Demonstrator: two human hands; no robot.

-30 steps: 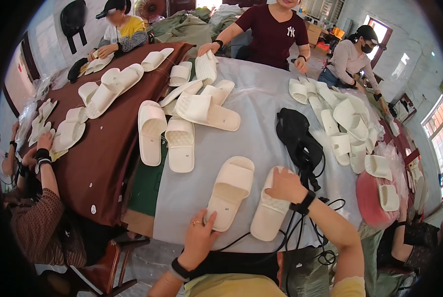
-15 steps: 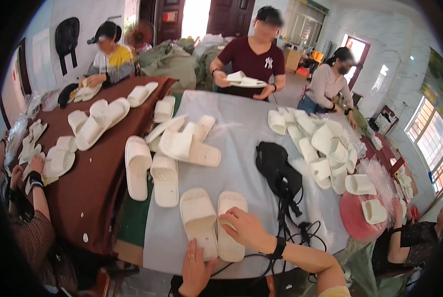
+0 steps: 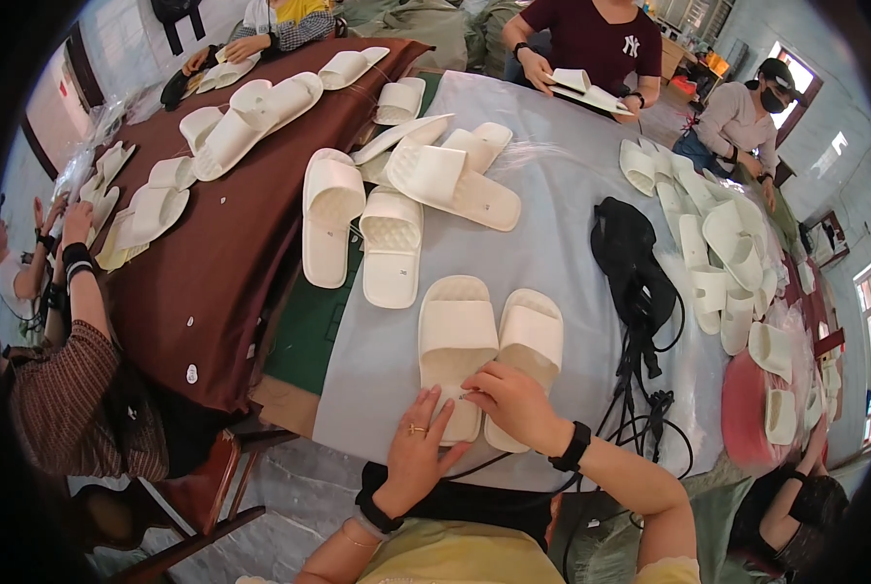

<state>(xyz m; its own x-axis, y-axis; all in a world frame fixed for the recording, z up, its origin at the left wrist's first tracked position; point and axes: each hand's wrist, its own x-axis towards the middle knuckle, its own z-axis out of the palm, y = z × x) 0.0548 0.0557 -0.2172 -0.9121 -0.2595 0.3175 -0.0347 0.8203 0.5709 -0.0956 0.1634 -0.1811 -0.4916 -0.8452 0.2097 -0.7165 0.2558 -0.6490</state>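
Observation:
Two cream slide slippers lie side by side at the near edge of the grey table cloth: the left slipper and the right slipper. My left hand rests flat on the heel of the left slipper, fingers spread, a ring on one finger. My right hand lies over the heels where the two slippers meet, its fingertips pinched at the left slipper's heel edge. A black band sits on each wrist.
Another pair of slippers lies further up, with a loose heap behind. A black bag with cords sits right of my hands. More slippers crowd the right side and the brown cloth. Other people sit around the table.
The view has tilted down and closer. My right hand has slid from the right slipper's heel to between both heels, and my left hand has come up onto the left slipper.

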